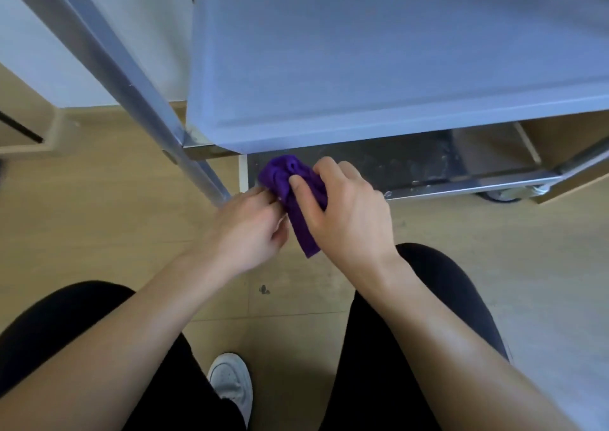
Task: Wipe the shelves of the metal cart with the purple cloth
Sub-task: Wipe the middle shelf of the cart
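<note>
Filling most of the view, wooden floor (99,219) runs under everything, pale planks. Metal cart (108,64) stands at the far side, with its slanted corner post (204,180) coming down at left. Upper shelf (379,61) is a big grey-blue tray, bare, and it overhangs much of the lower shelf (412,163), which looks dark and smeared with pale streaks along its near rim. Person crouches in black trousers (379,348), knees left and right at the near edge, both bare forearms reaching forward. Right hand (346,213) grips the purple cloth (283,175): thumb pressed flat on top, fingers curled over the far side. Left hand (247,229) has its fingers bent in, tips pinching the cloth's left edge just beside the post's foot. Cloth is bunched at the near left corner of the lower shelf, a tail hanging down between the two hands; cannot tell if the bunch touches the metal. White shoe (230,384) shows between the knees. Caster wheel (504,195) sits under the lower shelf's right end.
</note>
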`<state>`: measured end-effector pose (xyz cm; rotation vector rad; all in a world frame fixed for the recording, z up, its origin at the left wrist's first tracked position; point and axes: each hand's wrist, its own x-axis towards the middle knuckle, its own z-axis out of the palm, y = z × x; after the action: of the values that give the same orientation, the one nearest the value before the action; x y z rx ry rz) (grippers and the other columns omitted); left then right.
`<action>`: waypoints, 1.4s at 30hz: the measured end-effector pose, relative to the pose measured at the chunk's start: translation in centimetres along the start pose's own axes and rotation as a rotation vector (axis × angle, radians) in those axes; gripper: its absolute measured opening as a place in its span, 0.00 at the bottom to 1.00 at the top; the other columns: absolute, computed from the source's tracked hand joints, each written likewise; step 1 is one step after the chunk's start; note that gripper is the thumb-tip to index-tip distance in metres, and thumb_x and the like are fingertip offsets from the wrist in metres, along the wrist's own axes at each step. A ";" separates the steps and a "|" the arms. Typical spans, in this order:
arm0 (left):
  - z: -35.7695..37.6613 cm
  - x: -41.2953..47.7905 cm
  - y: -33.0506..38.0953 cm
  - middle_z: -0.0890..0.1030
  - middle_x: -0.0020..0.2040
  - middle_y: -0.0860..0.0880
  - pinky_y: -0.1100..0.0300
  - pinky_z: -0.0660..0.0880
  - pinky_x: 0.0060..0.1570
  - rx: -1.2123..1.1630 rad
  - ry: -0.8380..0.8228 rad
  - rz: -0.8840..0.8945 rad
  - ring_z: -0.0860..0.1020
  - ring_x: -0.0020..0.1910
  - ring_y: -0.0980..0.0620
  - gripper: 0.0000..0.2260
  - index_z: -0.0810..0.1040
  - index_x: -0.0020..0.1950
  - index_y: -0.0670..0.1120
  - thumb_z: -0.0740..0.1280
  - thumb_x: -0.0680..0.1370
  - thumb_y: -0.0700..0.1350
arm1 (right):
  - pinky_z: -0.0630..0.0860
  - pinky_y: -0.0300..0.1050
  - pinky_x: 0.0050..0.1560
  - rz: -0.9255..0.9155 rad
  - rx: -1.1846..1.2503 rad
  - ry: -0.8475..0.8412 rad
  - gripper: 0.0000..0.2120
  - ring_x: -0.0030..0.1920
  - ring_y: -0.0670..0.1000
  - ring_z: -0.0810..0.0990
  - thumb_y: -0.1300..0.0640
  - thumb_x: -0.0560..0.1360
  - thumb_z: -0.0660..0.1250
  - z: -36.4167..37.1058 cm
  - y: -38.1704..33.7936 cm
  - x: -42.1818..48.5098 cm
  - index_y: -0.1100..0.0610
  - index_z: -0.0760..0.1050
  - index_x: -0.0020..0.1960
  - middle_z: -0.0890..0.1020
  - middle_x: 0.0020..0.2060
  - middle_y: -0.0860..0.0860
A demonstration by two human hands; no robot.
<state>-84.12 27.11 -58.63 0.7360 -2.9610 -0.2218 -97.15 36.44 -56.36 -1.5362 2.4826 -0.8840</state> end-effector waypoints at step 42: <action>5.5 3.8 -2.7 0.72 0.36 0.49 0.45 0.73 0.34 -0.255 -0.189 -0.055 0.74 0.36 0.45 0.11 0.71 0.39 0.47 0.62 0.75 0.31 | 0.67 0.34 0.35 0.093 0.139 -0.422 0.09 0.41 0.51 0.74 0.64 0.71 0.62 5.6 9.4 2.1 0.56 0.75 0.49 0.76 0.41 0.52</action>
<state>-86.89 23.64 -64.33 0.8014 -3.0040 -0.6943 -103.58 35.39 -65.46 -1.3801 2.1258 -0.6244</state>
